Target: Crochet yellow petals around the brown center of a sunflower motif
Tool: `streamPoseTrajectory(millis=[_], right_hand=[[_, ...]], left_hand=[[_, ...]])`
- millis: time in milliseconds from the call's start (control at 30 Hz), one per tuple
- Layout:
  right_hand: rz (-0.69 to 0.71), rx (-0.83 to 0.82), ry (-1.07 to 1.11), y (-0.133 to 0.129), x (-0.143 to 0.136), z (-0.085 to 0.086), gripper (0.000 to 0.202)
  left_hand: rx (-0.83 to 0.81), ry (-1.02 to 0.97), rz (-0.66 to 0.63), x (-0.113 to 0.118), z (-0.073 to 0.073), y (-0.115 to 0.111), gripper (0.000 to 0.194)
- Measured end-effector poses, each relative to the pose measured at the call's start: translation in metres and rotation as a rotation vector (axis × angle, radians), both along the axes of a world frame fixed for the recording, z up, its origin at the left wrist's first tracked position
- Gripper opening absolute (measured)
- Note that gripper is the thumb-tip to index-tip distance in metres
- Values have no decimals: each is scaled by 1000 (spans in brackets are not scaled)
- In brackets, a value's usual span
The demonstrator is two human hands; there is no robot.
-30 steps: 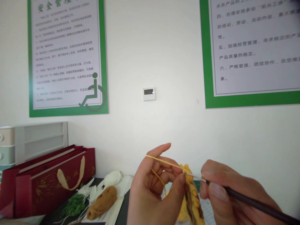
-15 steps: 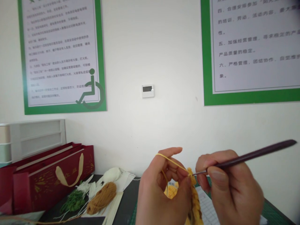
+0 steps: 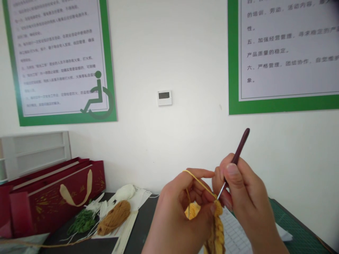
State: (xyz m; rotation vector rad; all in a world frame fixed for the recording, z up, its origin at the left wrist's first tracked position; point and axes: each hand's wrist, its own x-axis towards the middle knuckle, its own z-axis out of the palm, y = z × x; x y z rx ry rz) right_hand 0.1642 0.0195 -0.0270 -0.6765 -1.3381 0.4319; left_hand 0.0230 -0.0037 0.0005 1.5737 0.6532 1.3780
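Observation:
My left hand [image 3: 182,208] pinches the top edge of a yellow crochet piece [image 3: 219,233], which hangs down below the fingers. A strand of yellow yarn [image 3: 199,180] runs over my left index finger to the stitches. In my right hand [image 3: 243,190] is a crochet hook [image 3: 240,146] with a dark purple handle, now pointing steeply up. Its metal tip reaches the top of the crochet piece; whether it sits inside a loop is too small to tell. Behind my left hand, partly hidden, lies a yellow yarn ball [image 3: 192,210].
Dark red gift bags [image 3: 58,197] stand at the left of the dark table. Near them lie green yarn [image 3: 81,222], a brown skein [image 3: 115,217] and white yarn [image 3: 124,193]. Printed paper [image 3: 233,233] rests on a green cutting mat [image 3: 296,225] beneath my hands.
My right hand has swung the hook from nearly level to steep and moved left, closer to my left hand. My left index finger points further right. The view has shifted slightly.

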Motion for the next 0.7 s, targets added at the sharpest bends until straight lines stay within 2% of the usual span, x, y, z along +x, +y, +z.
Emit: streamPoseTrajectory(millis=[100, 300, 400, 567, 700], right_hand=[[144, -8, 27, 5, 1, 1, 42], [436, -133, 149, 7, -1, 8, 40], [541, -83, 164, 12, 0, 7, 30], [559, 118, 88, 19, -2, 4, 11], [559, 168, 121, 20, -6, 0, 8]], left_hand=[[-17, -27, -67, -2, 0, 2, 35], [-78, -88, -242, -8, -4, 15, 37], [-112, -161, -238, -11, -3, 18, 37], [-111, -321, -213, -11, 2, 14, 39], [-124, -385, -203, -9, 3, 13, 39]])
